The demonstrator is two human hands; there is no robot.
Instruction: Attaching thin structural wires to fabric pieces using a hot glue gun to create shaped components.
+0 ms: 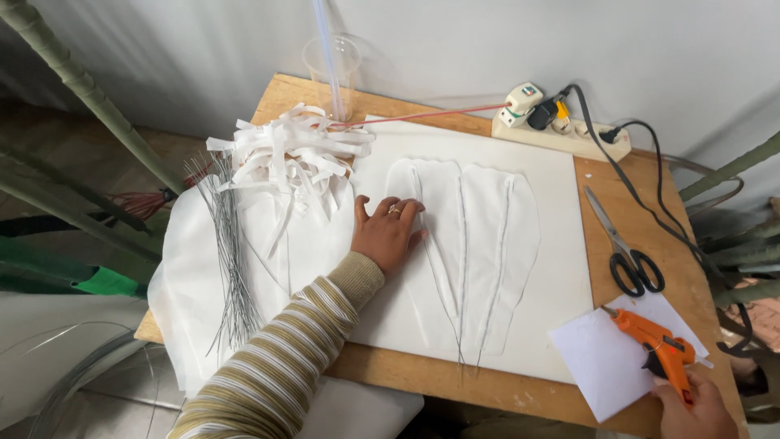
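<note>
My left hand [387, 232] lies flat, fingers spread, on the left of two white petal-shaped fabric pieces [439, 236], pressing it onto a white board [561, 244]. A thin wire runs down the middle of each piece. The second petal [504, 244] lies just to the right, untouched. My right hand [699, 410] grips an orange hot glue gun [654, 341] at the bottom right, its nozzle pointing up-left over a white paper sheet [601, 358].
Black-handled scissors [626, 252] lie right of the board. A power strip [561, 130] with plugs sits at the back. A pile of white fabric strips [292, 154], a bundle of thin wires [231, 252] and a clear plastic cup [333, 65] are on the left.
</note>
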